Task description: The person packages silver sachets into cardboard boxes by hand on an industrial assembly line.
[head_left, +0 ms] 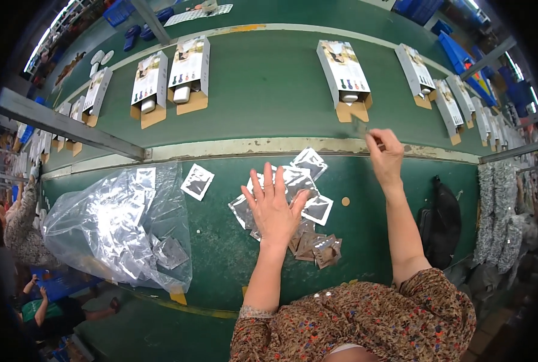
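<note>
My left hand (273, 208) lies with spread fingers on a loose pile of silver-and-white sachets (310, 161) on the green bench. Smaller brownish packets (326, 250) lie beside that pile, nearer to me. My right hand (386, 152) is raised at the bench's far edge, thumb and fingers pinched together. From its fingertips sticks out a small dark, see-through packet (359, 125), smeared by motion. Just beyond it, on the green conveyor belt, lies an open printed box (343, 66) with a white item (348, 96) showing at its near end.
A clear plastic bag (121, 226) full of sachets lies on the left, with a single sachet (197, 181) beside it. More open boxes (188, 69) line the belt. A metal post (70, 123) slants across the left. A black bag (445, 223) lies at the right.
</note>
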Demonstrator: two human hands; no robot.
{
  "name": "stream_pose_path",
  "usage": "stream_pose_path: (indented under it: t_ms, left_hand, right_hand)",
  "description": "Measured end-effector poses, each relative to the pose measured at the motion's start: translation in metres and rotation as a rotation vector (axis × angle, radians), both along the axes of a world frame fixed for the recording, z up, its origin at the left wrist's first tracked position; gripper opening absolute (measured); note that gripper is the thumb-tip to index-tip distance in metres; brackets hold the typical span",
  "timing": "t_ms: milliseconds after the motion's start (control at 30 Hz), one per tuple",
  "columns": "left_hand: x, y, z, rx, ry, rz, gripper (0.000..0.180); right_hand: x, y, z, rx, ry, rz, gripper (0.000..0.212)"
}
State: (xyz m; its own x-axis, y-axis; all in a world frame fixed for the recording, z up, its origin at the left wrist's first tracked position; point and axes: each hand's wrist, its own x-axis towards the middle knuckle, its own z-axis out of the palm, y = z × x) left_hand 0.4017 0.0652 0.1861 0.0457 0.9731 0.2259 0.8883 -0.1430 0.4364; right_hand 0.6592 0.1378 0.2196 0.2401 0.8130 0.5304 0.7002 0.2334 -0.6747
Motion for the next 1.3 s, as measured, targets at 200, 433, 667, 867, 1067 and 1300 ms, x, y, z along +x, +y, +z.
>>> stream_pose_path:
  t_ms: [200,433,667,867,1067,1300]
  left_hand:
    - [-0.063,-0.01,0.0,0.046,0.022,0.09,0.073]
    - [-0.162,-0.009,-0.009,0.023,0.003,0.18,0.075]
    - [-0.239,-0.061,0.026,0.174,-0.059,-0.015,0.058]
    - [-0.326,-0.083,0.003,0.109,-0.028,-0.03,0.054]
    - [-0.369,-0.069,-0.022,0.111,-0.057,-0.007,0.057]
    - [-0.385,-0.052,-0.05,0.1,-0.078,0.008,0.057]
  right_hand:
    - [0.004,0.066,-0.041,0.042,-0.78,-0.019,0.002]
    - [-0.136,0.009,-0.014,-0.258,-0.467,-0.009,0.024]
    - [-0.303,-0.022,0.003,-0.443,-0.317,0.247,0.033]
    - [-0.384,-0.021,-0.005,0.023,-0.063,0.265,0.008]
    - [-0.445,0.073,-0.049,0.125,-0.81,0.322,0.011]
    - [-0.458,0.134,-0.078,-0.121,-1.066,0.125,0.012]
